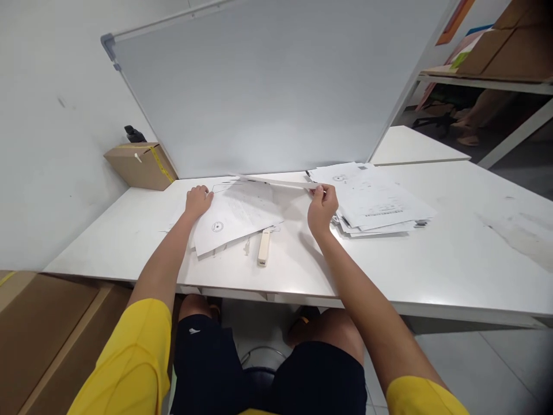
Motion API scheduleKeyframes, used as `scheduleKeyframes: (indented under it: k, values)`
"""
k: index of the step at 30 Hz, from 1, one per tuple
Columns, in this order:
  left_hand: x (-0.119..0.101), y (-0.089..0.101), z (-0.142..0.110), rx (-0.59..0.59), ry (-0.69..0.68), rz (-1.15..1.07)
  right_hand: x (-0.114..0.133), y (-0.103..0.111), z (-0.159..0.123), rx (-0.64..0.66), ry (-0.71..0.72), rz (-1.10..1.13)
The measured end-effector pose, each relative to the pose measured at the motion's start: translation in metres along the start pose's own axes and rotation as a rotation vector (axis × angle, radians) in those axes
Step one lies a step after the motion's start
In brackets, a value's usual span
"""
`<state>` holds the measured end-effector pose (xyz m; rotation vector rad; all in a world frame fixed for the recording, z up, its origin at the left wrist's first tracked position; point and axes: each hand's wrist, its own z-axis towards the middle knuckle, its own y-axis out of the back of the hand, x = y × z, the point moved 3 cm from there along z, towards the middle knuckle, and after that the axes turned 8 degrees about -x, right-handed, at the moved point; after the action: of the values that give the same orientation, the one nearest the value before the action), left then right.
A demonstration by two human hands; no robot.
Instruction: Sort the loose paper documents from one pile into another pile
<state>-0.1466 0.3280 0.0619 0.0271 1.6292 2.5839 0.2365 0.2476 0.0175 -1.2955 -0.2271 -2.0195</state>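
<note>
My right hand (pixel 323 208) is closed on the right end of a thin white sheet of paper (pixel 280 183), pinched between thumb and fingers. The sheet is raised off the table and seen nearly edge-on. Below it lie several printed papers (pixel 242 210) with a round star stamp near the lower left corner. My left hand (pixel 199 200) rests at the upper left edge of these papers, its fingers laid over them and apart. Between my arms, a cream stapler-like object (pixel 263 248) lies against the papers' lower right edge.
An untidy stack of printed papers (pixel 375 199) lies right of my right hand. A whiteboard (pixel 276 86) stands at the table's back edge, with a taped cardboard box (pixel 140 164) at its left. Larger cardboard boxes (pixel 47 328) are at lower left. A person's foot (pixel 466 138) shows at far right.
</note>
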Motion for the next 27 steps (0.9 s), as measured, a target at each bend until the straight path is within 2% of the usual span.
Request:
scheduleKeyframes:
  k: [5,9,14,17,19,21,23,25,27]
  values:
    - [-0.003,0.026,-0.004,-0.001,-0.027,0.078,0.005,0.002,0.002,0.002,0.002,0.026]
    - [0.022,0.069,-0.015,-0.057,-0.064,0.127,0.012,0.0,-0.002,0.092,0.006,0.144]
    - [0.08,0.143,-0.052,-0.349,-0.209,0.034,0.022,-0.014,-0.026,0.393,-0.074,0.322]
    - [0.109,0.186,-0.089,-0.399,-0.224,0.039,0.016,-0.026,-0.047,0.687,-0.097,0.255]
    - [0.117,0.215,-0.116,-0.425,-0.237,0.067,0.006,-0.03,-0.055,0.815,-0.071,0.127]
    - [0.115,0.244,-0.144,-0.503,-0.309,0.101,-0.004,-0.03,-0.052,0.855,-0.091,0.059]
    - [0.101,0.27,-0.167,-0.619,-0.403,0.135,-0.004,-0.026,-0.044,0.848,-0.153,0.089]
    - [0.078,0.292,-0.182,-0.738,-0.425,0.141,0.013,-0.017,-0.041,0.802,-0.224,0.17]
    - [0.048,0.307,-0.186,-0.798,-0.354,0.105,0.045,-0.002,-0.053,0.779,-0.287,0.288]
